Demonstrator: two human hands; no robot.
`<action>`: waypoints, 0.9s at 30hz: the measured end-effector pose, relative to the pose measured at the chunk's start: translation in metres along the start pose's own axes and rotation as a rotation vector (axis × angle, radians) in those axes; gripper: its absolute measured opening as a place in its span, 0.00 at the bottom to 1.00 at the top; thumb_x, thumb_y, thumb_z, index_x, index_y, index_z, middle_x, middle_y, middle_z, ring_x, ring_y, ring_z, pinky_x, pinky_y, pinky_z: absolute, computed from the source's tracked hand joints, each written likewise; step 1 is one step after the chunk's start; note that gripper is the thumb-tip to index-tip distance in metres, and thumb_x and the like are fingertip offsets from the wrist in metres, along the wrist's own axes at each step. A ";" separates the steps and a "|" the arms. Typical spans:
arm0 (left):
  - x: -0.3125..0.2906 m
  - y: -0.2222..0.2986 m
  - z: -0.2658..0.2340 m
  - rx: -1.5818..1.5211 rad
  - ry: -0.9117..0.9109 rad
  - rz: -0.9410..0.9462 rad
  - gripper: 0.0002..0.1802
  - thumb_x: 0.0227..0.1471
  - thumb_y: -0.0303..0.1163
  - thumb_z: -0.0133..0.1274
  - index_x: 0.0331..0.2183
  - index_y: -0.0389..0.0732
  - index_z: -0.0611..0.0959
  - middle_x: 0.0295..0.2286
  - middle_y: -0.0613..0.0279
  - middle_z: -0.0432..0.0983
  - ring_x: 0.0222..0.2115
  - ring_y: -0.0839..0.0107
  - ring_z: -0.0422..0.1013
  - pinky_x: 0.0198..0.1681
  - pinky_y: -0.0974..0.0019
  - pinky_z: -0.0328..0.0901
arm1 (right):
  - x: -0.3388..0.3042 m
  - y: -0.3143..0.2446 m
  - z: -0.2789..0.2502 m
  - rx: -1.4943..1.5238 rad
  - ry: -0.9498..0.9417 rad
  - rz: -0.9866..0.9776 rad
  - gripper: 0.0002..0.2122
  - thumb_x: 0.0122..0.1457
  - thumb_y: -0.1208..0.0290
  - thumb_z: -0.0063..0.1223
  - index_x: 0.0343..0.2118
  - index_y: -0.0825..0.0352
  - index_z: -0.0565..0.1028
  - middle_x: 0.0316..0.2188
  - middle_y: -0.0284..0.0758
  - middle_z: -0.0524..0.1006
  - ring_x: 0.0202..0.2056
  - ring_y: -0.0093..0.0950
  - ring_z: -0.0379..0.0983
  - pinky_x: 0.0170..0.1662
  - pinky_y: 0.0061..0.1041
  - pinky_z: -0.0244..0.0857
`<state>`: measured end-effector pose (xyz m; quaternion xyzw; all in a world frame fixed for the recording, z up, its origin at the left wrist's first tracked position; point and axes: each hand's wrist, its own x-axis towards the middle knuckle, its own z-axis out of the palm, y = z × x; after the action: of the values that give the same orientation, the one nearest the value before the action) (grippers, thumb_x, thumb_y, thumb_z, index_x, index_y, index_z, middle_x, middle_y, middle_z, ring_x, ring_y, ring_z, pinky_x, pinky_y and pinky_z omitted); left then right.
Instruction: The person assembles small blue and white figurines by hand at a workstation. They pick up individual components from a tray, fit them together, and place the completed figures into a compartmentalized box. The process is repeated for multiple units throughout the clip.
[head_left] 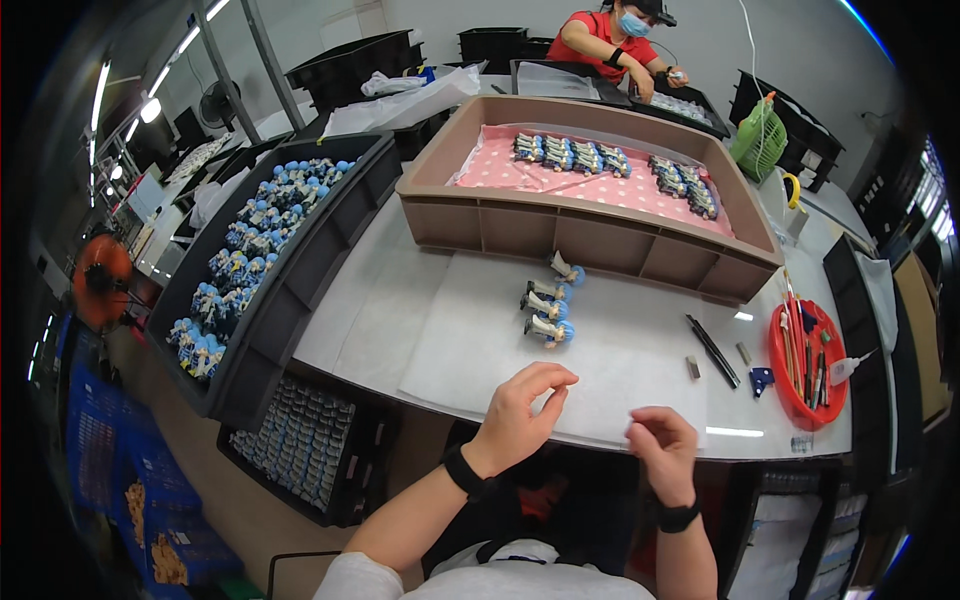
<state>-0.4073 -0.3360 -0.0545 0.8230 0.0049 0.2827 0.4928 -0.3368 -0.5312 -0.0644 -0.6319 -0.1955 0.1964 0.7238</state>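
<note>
My left hand (525, 405) is raised over the front edge of the white table, thumb and forefinger curved and apart, with nothing seen between them. To its right, my right hand (664, 450) has its fingers curled in and the thumb close to them; whether anything small is inside is hidden. Beyond my left hand, several small blue-haired figurines (549, 329) lie on their sides in a short column on a white sheet (470, 345). Neither hand touches them. Past them stands a brown tray (590, 232) lined with pink dotted cloth, holding rows of similar figurines (572, 155).
A dark bin (300, 285) heaped with figurines stands left; a crate of packed pieces (295, 440) sits below it. At right are a black pen (712, 350), a small grey block (693, 367) and a red basket (777, 345) of tools. A co-worker (610, 45) works at the back.
</note>
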 end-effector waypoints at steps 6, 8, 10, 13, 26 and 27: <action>0.026 0.010 -0.034 0.386 -0.155 0.117 0.11 0.41 0.24 0.51 0.32 0.36 0.76 0.31 0.54 0.72 0.33 0.58 0.69 0.36 0.65 0.64 | 0.035 0.021 0.046 -0.049 -0.080 -0.086 0.06 0.49 0.78 0.53 0.32 0.70 0.73 0.23 0.28 0.73 0.26 0.14 0.68 0.29 0.11 0.61; 0.037 0.005 -0.037 0.480 -0.227 0.150 0.12 0.40 0.26 0.52 0.33 0.37 0.76 0.30 0.55 0.72 0.32 0.57 0.68 0.35 0.62 0.63 | 0.037 0.030 0.046 -0.107 -0.084 -0.138 0.06 0.49 0.78 0.53 0.31 0.71 0.73 0.22 0.28 0.73 0.24 0.13 0.67 0.28 0.11 0.60; 0.045 -0.002 -0.035 0.560 -0.281 0.151 0.13 0.39 0.25 0.52 0.33 0.38 0.76 0.30 0.55 0.71 0.32 0.57 0.67 0.35 0.61 0.63 | 0.034 0.036 0.045 -0.093 -0.085 -0.179 0.06 0.49 0.78 0.53 0.31 0.71 0.73 0.21 0.27 0.72 0.23 0.12 0.66 0.25 0.11 0.60; 0.055 -0.017 -0.025 0.634 -0.282 0.226 0.15 0.37 0.25 0.52 0.34 0.38 0.75 0.31 0.56 0.70 0.33 0.57 0.66 0.35 0.60 0.63 | 0.033 0.036 0.043 -0.117 -0.092 -0.190 0.06 0.50 0.78 0.52 0.31 0.71 0.73 0.21 0.28 0.72 0.22 0.12 0.65 0.25 0.11 0.60; 0.065 -0.034 -0.007 0.771 -0.284 0.233 0.15 0.35 0.27 0.55 0.31 0.42 0.75 0.30 0.62 0.68 0.34 0.62 0.64 0.35 0.60 0.60 | 0.032 0.036 0.041 -0.104 -0.074 -0.224 0.06 0.50 0.78 0.52 0.32 0.71 0.73 0.22 0.30 0.73 0.23 0.13 0.66 0.25 0.12 0.60; 0.064 -0.034 -0.007 0.785 -0.289 0.223 0.14 0.35 0.27 0.56 0.31 0.43 0.74 0.30 0.62 0.68 0.34 0.62 0.64 0.35 0.60 0.60 | 0.032 0.036 0.042 -0.100 -0.074 -0.223 0.06 0.50 0.78 0.52 0.32 0.71 0.73 0.22 0.30 0.73 0.23 0.13 0.66 0.25 0.12 0.60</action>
<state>-0.3472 -0.2946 -0.0499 0.9746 -0.0460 0.1926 0.1046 -0.3331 -0.4748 -0.0943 -0.6339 -0.3005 0.1279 0.7011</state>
